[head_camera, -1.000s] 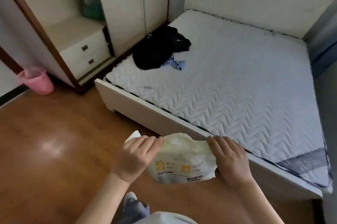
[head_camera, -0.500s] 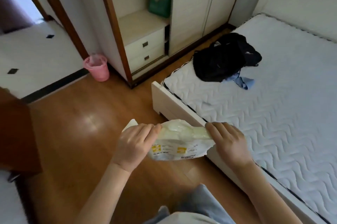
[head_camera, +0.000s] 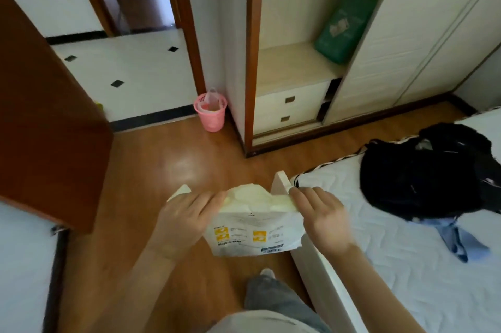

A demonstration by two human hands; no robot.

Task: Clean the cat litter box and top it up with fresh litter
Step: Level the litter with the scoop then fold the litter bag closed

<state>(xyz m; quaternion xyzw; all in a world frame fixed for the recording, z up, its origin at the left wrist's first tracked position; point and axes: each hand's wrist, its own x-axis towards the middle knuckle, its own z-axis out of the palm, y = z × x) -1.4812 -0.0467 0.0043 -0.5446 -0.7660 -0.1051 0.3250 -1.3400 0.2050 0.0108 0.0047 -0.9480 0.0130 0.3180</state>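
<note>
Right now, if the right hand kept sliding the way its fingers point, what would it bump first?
The right hand points left along the top of the white bag it pinches. It would probably meet the left hand, which grips the bag's other top corner.

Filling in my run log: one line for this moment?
left hand: holds litter bag top | right hand: holds bag top | litter box: unseen

White litter bag (head_camera: pixel 254 235) with yellow squares (pale cream at the top). Pink bin (head_camera: pixel 211 112), green pack (head_camera: pixel 344 27), black clothes (head_camera: pixel 431 170) on a white quilted mattress (head_camera: pixel 423 273).
</note>
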